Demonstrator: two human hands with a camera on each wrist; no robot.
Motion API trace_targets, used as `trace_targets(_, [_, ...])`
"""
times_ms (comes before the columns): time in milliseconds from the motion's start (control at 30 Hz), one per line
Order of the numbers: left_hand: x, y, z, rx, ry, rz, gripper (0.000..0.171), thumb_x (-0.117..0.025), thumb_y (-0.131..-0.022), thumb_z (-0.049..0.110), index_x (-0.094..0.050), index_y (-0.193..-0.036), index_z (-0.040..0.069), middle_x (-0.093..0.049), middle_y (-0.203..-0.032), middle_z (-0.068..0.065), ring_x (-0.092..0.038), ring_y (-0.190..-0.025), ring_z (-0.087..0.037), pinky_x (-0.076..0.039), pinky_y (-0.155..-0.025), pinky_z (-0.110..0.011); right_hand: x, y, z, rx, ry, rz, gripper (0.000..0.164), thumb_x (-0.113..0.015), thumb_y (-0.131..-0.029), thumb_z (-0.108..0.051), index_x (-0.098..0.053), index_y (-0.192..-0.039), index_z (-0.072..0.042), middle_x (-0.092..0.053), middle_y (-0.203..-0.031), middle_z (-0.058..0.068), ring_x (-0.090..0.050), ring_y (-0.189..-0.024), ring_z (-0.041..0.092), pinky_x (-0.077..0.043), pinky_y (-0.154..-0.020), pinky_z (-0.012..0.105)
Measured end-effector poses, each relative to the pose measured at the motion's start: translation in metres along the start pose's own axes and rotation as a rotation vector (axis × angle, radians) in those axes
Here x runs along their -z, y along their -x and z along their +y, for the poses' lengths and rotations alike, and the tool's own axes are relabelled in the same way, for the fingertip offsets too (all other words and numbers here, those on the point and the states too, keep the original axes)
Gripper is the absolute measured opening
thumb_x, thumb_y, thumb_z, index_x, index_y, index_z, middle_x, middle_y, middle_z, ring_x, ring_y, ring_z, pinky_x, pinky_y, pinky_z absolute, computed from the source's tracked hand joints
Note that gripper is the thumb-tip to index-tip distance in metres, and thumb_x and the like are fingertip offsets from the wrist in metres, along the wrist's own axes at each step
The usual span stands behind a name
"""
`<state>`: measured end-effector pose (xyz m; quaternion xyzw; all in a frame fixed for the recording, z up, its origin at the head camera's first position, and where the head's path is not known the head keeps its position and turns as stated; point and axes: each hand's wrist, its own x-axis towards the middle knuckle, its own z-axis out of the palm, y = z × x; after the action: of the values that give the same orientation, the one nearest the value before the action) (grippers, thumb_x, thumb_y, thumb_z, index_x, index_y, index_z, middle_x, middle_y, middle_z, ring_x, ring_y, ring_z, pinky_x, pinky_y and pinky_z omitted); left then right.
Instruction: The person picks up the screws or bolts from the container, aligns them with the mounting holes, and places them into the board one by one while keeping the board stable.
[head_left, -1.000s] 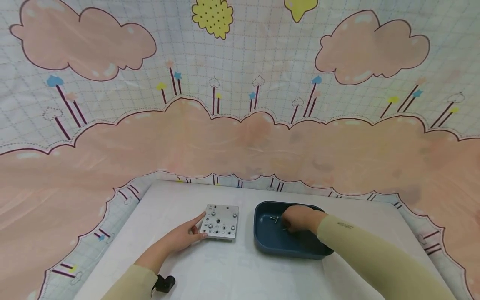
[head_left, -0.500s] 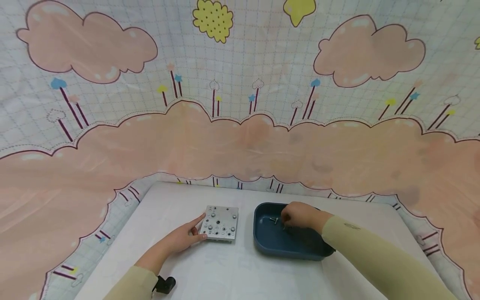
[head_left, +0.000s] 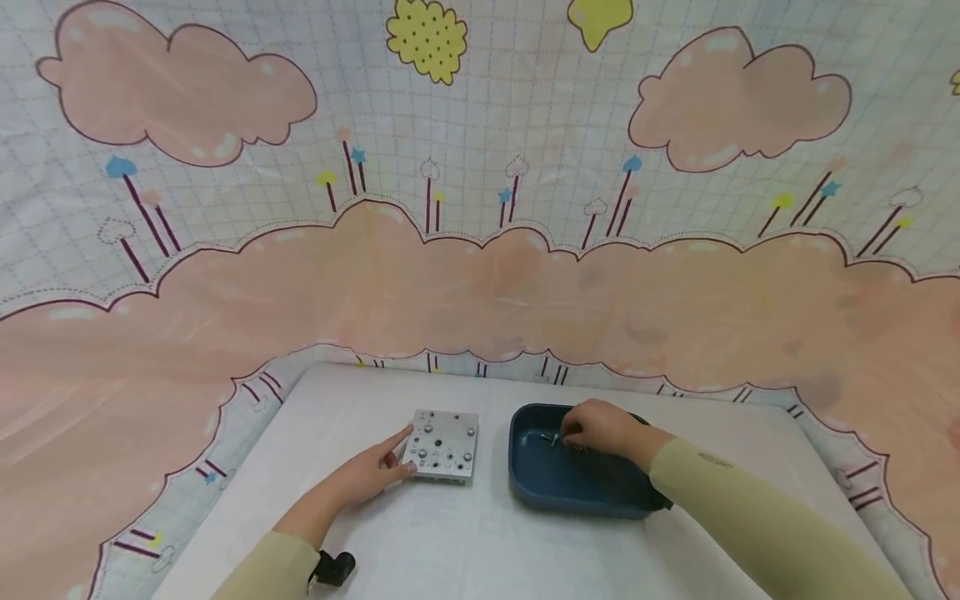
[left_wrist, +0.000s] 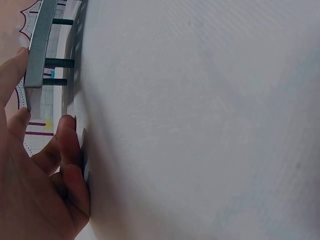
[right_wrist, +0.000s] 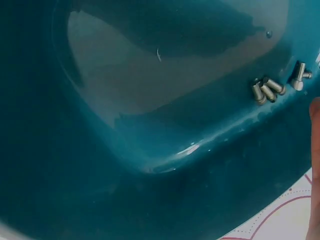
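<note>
A square metal plate (head_left: 441, 444) with holes and several screws through it stands at the table's middle. In the left wrist view, threaded screw shafts (left_wrist: 60, 63) stick out below the plate. My left hand (head_left: 366, 475) touches its left side with straight index finger and thumb; the other fingers are bent beneath. My right hand (head_left: 603, 431) is over the far side of a dark blue tray (head_left: 581, 505), fingers bent downward. Several silver socket-head screws (right_wrist: 267, 91) lie near the tray wall. The right fingertips are mostly hidden, so whether they pinch a screw is unclear.
The tray's raised rim surrounds the screws on the right. A white cover (head_left: 487, 550) lies over the table. A black device (head_left: 333, 568) sits at my left wrist. Behind the table hangs a cloth (head_left: 480, 292) printed with clouds.
My right hand has risen a little and drawn slightly back, and more of the screws beneath it show. The left hand and the plate have stayed in place.
</note>
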<state>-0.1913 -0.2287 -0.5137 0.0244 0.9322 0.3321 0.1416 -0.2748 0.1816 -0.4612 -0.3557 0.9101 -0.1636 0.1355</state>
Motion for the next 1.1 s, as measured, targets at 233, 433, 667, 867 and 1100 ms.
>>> trace_targets(233, [-0.001,-0.001,-0.001,-0.004,0.001,-0.004,0.080,-0.068,-0.089,0.053,-0.031,-0.157,0.030,-0.052,-0.094,0.000,-0.049,-0.072,-0.017,-0.039,-0.064,-0.033,-0.003,-0.006,-0.006,0.004,-0.007,0.033,0.010,-0.070,-0.093,-0.016,-0.076,-0.100,-0.012,-0.066,-0.087,-0.011,-0.057,-0.072,0.003,-0.051,-0.072,0.031])
trace_targets(433, [0.001,-0.001,0.001,-0.003,0.013,0.000,0.081,-0.069,-0.089,0.052,-0.032,-0.157,0.029,-0.051,-0.093,-0.001,-0.048,-0.072,-0.017,-0.038,-0.064,-0.034,0.003,-0.015,-0.020,-0.015,-0.060,0.056,0.008,-0.070,-0.093,-0.017,-0.076,-0.097,-0.013,-0.068,-0.087,-0.010,-0.058,-0.073,0.005,-0.051,-0.073,0.031])
trace_targets(667, [0.002,0.000,0.002,0.000,-0.001,0.004,0.081,-0.070,-0.088,0.051,-0.033,-0.156,0.028,-0.050,-0.093,-0.001,-0.047,-0.073,-0.017,-0.037,-0.064,-0.034,0.010,-0.026,-0.038,0.004,-0.054,0.102,0.011,-0.071,-0.093,-0.018,-0.077,-0.101,-0.013,-0.070,-0.094,-0.009,-0.062,-0.084,0.008,-0.052,-0.080,0.034])
trace_targets(867, [0.000,-0.001,0.000,0.005,-0.003,0.005,0.081,-0.070,-0.088,0.051,-0.033,-0.156,0.028,-0.050,-0.092,-0.001,-0.047,-0.073,-0.017,-0.038,-0.064,-0.034,0.016,-0.038,-0.052,-0.014,-0.065,0.135,0.013,-0.070,-0.094,-0.019,-0.077,-0.104,-0.015,-0.072,-0.099,-0.007,-0.065,-0.093,0.011,-0.052,-0.085,0.034])
trace_targets(1100, [-0.001,-0.002,0.000,0.007,-0.002,0.006,0.082,-0.070,-0.087,0.053,-0.034,-0.156,0.028,-0.050,-0.092,-0.001,-0.047,-0.073,-0.017,-0.038,-0.064,-0.033,0.015,-0.057,-0.064,-0.058,-0.073,0.160,0.012,-0.070,-0.094,-0.022,-0.078,-0.103,-0.021,-0.071,-0.099,-0.009,-0.064,-0.091,0.008,-0.052,-0.084,0.032])
